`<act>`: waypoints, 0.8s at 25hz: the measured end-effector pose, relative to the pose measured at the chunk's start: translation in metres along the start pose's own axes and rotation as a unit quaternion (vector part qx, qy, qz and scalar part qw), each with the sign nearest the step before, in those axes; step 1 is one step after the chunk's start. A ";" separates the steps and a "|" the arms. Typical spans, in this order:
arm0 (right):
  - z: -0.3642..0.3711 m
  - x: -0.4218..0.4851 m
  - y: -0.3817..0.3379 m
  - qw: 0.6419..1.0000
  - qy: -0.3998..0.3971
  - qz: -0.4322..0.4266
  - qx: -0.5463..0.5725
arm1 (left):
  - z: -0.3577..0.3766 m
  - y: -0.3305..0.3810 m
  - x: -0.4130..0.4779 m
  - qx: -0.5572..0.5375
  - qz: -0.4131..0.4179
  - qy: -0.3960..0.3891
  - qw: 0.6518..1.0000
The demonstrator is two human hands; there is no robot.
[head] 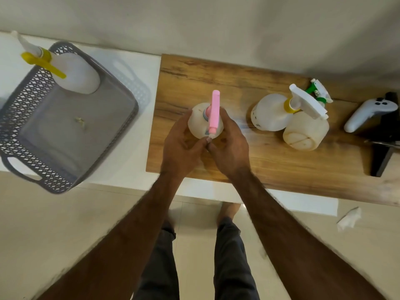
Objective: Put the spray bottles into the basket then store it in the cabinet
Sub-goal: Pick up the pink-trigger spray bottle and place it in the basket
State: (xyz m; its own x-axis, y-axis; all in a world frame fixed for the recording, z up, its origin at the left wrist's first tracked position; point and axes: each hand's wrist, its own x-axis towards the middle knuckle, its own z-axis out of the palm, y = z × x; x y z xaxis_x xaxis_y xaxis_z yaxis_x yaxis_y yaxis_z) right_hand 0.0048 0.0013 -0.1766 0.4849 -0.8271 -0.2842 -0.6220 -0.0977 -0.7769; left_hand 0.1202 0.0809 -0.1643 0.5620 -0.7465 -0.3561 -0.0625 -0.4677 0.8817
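On the wooden part of the surface [216,79] we count three spray bottles outside the basket. One, with a pink trigger head [215,111], stands upright near the wood's left edge; our left hand [181,144] and right hand [229,146] both close around its pale body from either side, fingertips meeting at the near side. Two more bottles sit together toward the right end of the wood, touching each other: one with a white trigger and yellow collar [270,113], one lying on its side with its base toward us and a green-and-white trigger [305,133]. A fourth bottle, yellow-triggered [75,72], leans in the far corner of the grey perforated basket [26,118], its nozzle over the rim. We count one basket, standing on the white left part of the surface, its near corner overhanging the front edge. A white controller [368,114] lies at the right end.
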 end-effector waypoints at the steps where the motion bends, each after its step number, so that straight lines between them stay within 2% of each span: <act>1: 0.001 0.000 -0.007 1.000 0.005 0.000 0.003 | -0.003 0.004 0.001 0.004 0.002 0.008 1.000; 5: 0.008 0.005 -0.047 0.999 0.012 -0.036 0.005 | -0.031 0.017 0.005 0.034 0.035 0.059 0.997; 10: 0.032 0.018 -0.100 0.996 0.015 -0.090 0.001 | -0.080 0.025 0.009 -0.023 0.033 0.136 0.990; 15: 0.073 0.030 -0.156 0.990 -0.026 -0.137 -0.020 | -0.143 0.023 0.010 -0.039 0.054 0.211 0.975; 20: 0.123 0.035 -0.182 0.981 -0.065 -0.174 -0.060 | -0.191 -0.002 0.010 -0.031 0.038 0.238 0.970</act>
State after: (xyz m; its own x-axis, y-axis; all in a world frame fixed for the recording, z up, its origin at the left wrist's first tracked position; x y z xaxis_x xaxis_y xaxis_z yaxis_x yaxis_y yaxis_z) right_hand 0.2105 0.0580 -0.1143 0.7499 -0.6557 -0.0877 -0.4684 -0.4327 -0.7703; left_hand 0.2839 0.1646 -0.1099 0.8757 -0.4678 -0.1193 -0.0769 -0.3790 0.9222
